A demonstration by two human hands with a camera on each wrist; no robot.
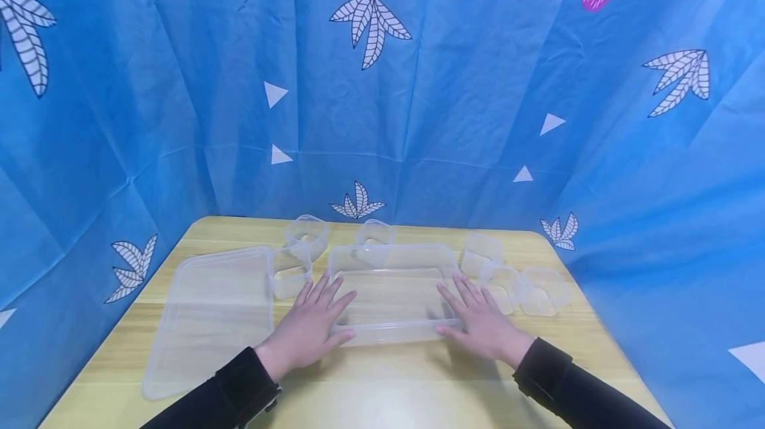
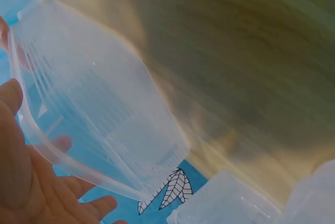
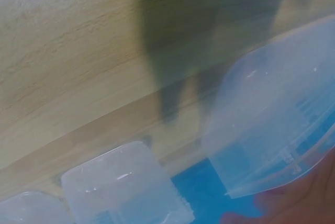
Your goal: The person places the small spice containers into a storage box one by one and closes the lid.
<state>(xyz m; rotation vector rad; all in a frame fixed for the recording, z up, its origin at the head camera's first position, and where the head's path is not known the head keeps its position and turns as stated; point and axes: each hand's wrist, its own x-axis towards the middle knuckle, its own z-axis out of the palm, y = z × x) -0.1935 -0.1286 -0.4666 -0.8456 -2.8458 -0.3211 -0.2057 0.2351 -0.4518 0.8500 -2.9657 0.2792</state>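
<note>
A large clear rectangular plastic container (image 1: 394,333) stands upright on the table, its open top facing up. My left hand (image 1: 312,324) lies at its left side with fingers spread and fairly straight. On the opposite side my right hand (image 1: 484,324) is spread in the same way, thumb near the front rim. The left wrist view has the left fingers (image 2: 78,185) along the rim of the container (image 2: 99,77). In the right wrist view only part of the right hand (image 3: 303,198) shows, beside the container wall (image 3: 261,114).
A big translucent lid (image 1: 209,323) lies flat at the left. Small clear cups stand around: one cup (image 1: 291,276) beside the left hand, others behind (image 1: 307,233), and a right-hand group including a cup (image 1: 544,293). A blue patterned curtain (image 1: 358,117) surrounds the wooden table (image 1: 382,396).
</note>
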